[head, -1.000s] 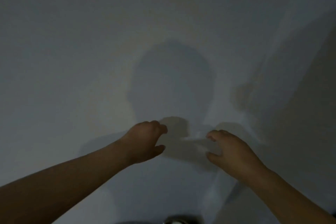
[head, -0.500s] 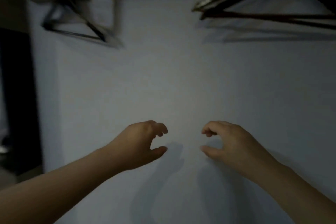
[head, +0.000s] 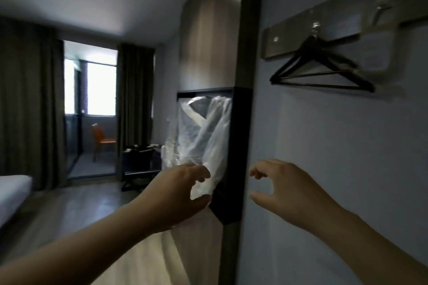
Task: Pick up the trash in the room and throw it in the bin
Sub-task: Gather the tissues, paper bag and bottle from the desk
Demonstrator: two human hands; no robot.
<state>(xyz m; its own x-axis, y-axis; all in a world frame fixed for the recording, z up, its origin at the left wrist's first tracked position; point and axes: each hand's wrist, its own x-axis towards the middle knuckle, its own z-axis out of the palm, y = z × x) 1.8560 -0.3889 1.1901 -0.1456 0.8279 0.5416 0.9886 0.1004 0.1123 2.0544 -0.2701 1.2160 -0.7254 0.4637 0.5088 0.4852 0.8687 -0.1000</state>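
Dim hotel room: wall edge [head: 251, 53] between two empty, half-curled hands (left hand [head: 176, 194], right hand [head: 284, 190]), open floor [head: 69, 210] leftward.

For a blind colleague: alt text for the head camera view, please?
Two bare hands extend forward in a dim room, fingers loosely curled, holding nothing: the left hand in front of a clear plastic bag hanging in a dark niche, the right hand before a plain wall. A black hanger hangs upper right.

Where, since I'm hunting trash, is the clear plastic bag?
Head view, centre: the clear plastic bag hangs in the dark-framed niche, just beyond the left hand.
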